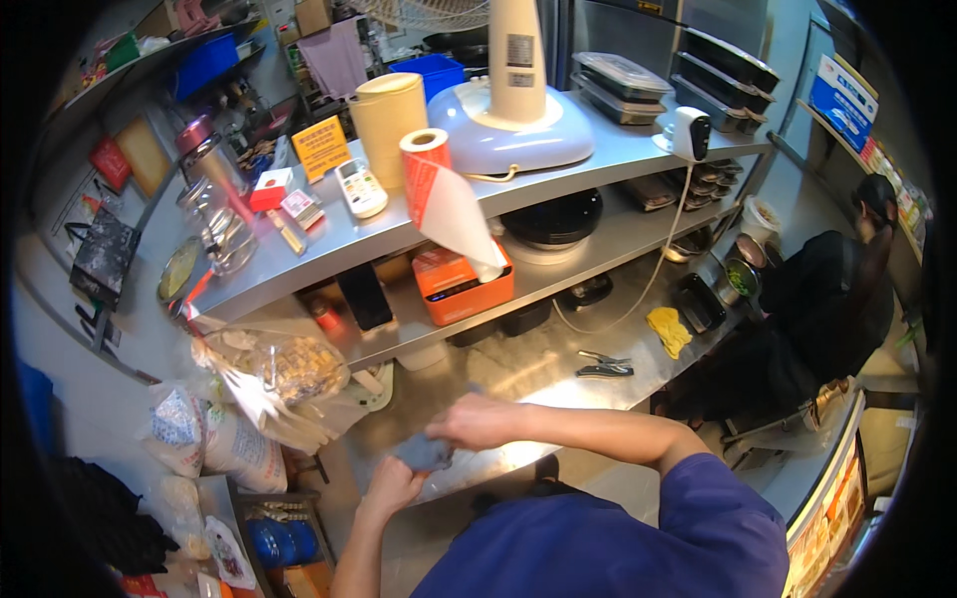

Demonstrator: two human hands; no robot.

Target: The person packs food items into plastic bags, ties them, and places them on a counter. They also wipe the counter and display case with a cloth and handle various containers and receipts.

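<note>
My left hand [394, 482] is closed on one side of a bunched grey-blue cloth [424, 453], low over the near edge of the steel worktop [516, 374]. Gripping the cloth's other side, my right hand [478, 422] is a little higher and to the right. Which fingers press where is partly hidden by the folds. Farther right on the worktop lie a metal hand tool with dark handles [604, 366] and a crumpled yellow cloth [669, 332].
Above the worktop runs a two-tier steel shelf [598, 168] with a fan base [516, 134], a paper roll and an orange box [465, 291]. Bagged food [299, 366] hangs at its left end. At the right, a person in black [815, 314] stands near pans [739, 280].
</note>
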